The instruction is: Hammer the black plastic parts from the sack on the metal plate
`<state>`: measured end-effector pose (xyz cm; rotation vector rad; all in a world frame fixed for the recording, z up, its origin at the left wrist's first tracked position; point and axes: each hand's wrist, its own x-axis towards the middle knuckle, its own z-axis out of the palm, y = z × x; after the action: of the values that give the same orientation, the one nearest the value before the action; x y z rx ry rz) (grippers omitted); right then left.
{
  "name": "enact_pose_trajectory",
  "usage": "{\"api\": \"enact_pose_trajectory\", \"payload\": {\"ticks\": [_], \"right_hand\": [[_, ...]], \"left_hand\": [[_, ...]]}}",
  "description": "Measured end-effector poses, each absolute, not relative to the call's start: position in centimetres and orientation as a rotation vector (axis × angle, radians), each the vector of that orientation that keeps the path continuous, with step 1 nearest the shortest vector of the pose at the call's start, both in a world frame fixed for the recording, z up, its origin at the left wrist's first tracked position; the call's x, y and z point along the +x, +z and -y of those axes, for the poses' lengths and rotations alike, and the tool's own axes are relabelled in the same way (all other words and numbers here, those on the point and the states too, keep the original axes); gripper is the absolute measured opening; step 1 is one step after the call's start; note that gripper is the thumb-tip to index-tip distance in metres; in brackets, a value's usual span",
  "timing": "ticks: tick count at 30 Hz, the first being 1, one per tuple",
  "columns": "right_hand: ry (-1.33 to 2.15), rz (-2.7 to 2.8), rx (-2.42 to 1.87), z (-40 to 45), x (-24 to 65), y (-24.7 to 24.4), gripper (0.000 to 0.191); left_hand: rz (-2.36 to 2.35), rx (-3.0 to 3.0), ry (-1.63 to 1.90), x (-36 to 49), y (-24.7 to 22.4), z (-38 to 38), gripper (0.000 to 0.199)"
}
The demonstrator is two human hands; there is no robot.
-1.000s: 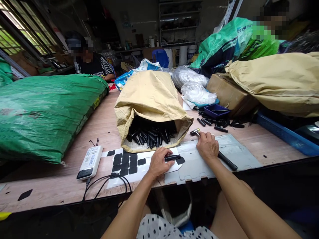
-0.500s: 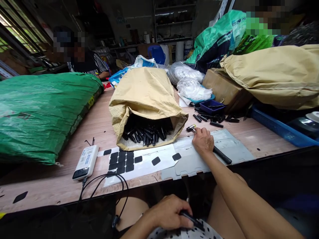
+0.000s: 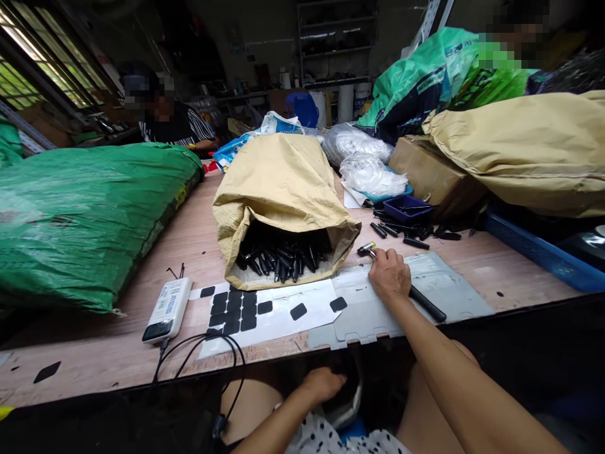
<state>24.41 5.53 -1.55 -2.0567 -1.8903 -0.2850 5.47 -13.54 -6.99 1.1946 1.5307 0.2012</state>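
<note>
My right hand (image 3: 390, 275) rests on the grey mat (image 3: 439, 277), wrapped round a small hammer (image 3: 428, 303); the metal head sticks out beyond my fingers and the black handle points toward the table edge. My left hand (image 3: 325, 384) is below the table edge, over a dark opening with a white rim (image 3: 352, 407); its fingertips are lost in shadow. Near the middle lies a tan sack (image 3: 278, 183), its mouth open, with many black pen-like parts (image 3: 283, 261) inside. Black square pads (image 3: 234, 309) lie on a white sheet (image 3: 278, 325).
A white power bank (image 3: 167, 309) with black cables lies at the left, beside a large green sack (image 3: 89, 214). At the right are a purple tray (image 3: 407, 207), loose black parts (image 3: 416, 243), a cardboard box (image 3: 432, 170) and a blue tray (image 3: 539, 249). A person (image 3: 177, 126) sits across the table.
My left hand has moved away from my lap, down under the table edge, and the black part it held no longer shows. My right hand stays on the hammer. The view has shifted slightly.
</note>
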Motion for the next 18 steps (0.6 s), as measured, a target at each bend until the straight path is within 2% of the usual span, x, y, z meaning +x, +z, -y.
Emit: {"api": "enact_pose_trajectory", "payload": {"ticks": [3,5,7,9,11,13,18], "right_hand": [[-0.286,1.889,-2.055,-5.6,24.5,-1.6,0.031],[-0.287,1.892,-2.052,-5.6,24.5,-1.6,0.031],[-0.289,1.893,-2.053,-5.5,24.5,-1.6,0.032],[-0.287,1.893,-2.057,-5.5,24.4,-1.5,0.032],[-0.281,1.892,-2.061,-5.5,24.4,-1.5,0.032],[-0.279,1.892,-2.058,-5.5,24.3,-1.4,0.032],[-0.259,1.892,-2.058,-5.5,24.3,-1.3,0.032]], "left_hand": [[-1.304,1.340,0.141,5.4,-2.8,13.1,0.021],[-1.188,1.419,0.264,4.5,0.7,11.1,0.028],[-1.372,1.434,0.543,2.7,3.7,8.0,0.034],[-1.799,1.456,0.777,0.4,5.5,4.5,0.034],[-2.201,1.447,0.807,-1.8,6.0,1.3,0.031],[-2.422,1.407,0.690,-3.4,5.6,-0.9,0.029],[-2.485,1.308,0.481,-4.7,5.1,-2.6,0.027]]}}
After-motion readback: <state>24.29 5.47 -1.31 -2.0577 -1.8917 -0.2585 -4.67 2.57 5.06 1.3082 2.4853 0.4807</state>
